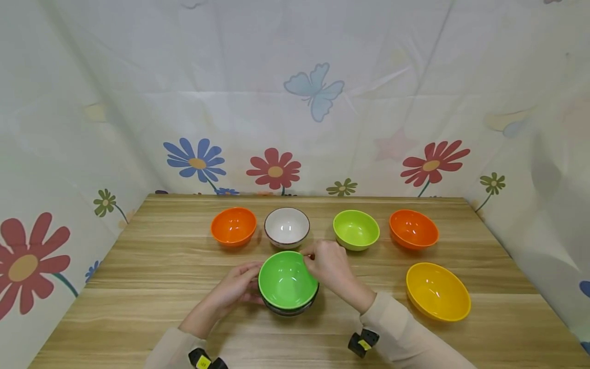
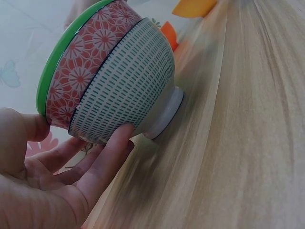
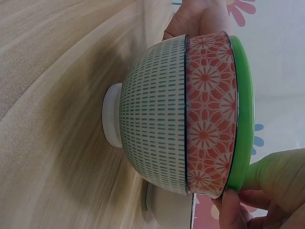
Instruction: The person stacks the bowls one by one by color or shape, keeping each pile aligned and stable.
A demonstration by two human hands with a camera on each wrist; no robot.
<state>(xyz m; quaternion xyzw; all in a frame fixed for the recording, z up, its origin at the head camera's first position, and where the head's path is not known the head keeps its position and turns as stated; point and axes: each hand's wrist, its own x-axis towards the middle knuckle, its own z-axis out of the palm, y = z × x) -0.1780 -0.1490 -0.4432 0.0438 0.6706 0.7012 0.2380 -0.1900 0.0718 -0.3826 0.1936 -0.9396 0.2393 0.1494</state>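
Observation:
A bright green bowl (image 1: 288, 281) sits at the top of a stack in the middle of the table. Under it are a bowl with white flowers on red (image 3: 209, 114) and a white bowl with green dashes (image 3: 155, 112), whose foot is near or on the tabletop. At the stack's right, my right hand (image 1: 329, 264) pinches the green bowl's rim between thumb and fingers. My left hand (image 1: 237, 287) rests against the stack's left side, thumb near the upper rim and fairly straight fingers at the dashed bowl's wall.
Behind the stack stand an orange bowl (image 1: 233, 227), a white bowl with a dark rim (image 1: 287, 227), a lime bowl (image 1: 356, 229) and another orange bowl (image 1: 413, 229). A yellow bowl (image 1: 438, 292) stands at the right on the wooden table (image 1: 152, 287). A flowered curtain (image 1: 230, 118) hangs behind.

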